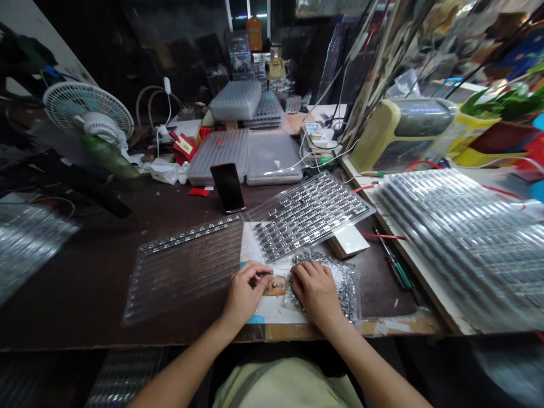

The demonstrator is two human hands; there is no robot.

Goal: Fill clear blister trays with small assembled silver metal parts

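Note:
My left hand (246,288) is closed in a pinch at the left side of a small brown block (276,288); a small dark piece shows at its fingertips, its kind too small to tell. Over a clear plastic bag of small shiny metal parts (346,292) rests my right hand (315,284), its fingers curled and its fingertips near the block's right side. What those fingers hold, if anything, is hidden. Beyond the hands lies a clear ribbed tray (310,218) with rows of metal parts. Another clear tray (191,266), at the left, has parts only along its far edge.
A phone (228,187) stands propped behind the trays. Beside the bag are a white box (351,242) and a green-handled screwdriver (400,273). Stacked filled trays (463,238) occupy the right side. A fan (89,113) stands at the far left, and closed plastic cases (274,158) lie at the back.

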